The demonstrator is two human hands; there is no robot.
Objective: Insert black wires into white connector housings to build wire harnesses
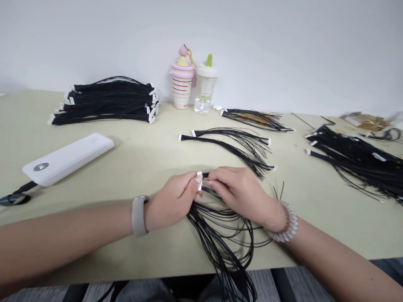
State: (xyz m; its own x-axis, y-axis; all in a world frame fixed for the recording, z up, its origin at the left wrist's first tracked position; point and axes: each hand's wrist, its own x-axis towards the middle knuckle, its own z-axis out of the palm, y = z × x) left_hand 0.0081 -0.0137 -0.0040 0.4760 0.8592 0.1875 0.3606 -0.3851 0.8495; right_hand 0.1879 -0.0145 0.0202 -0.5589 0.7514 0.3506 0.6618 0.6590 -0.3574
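My left hand [171, 201] pinches the white plug [199, 181] tight, and my right hand [241, 193] holds the black wires [211, 239] close beside it, so nothing slips.

The black wires [220, 235] have smooth, faintly glossy plastic insulation and end in white plastic connectors [199, 181]; the power bank [67, 159] is glossy white plastic, the worktop [292, 201] matt pale green.
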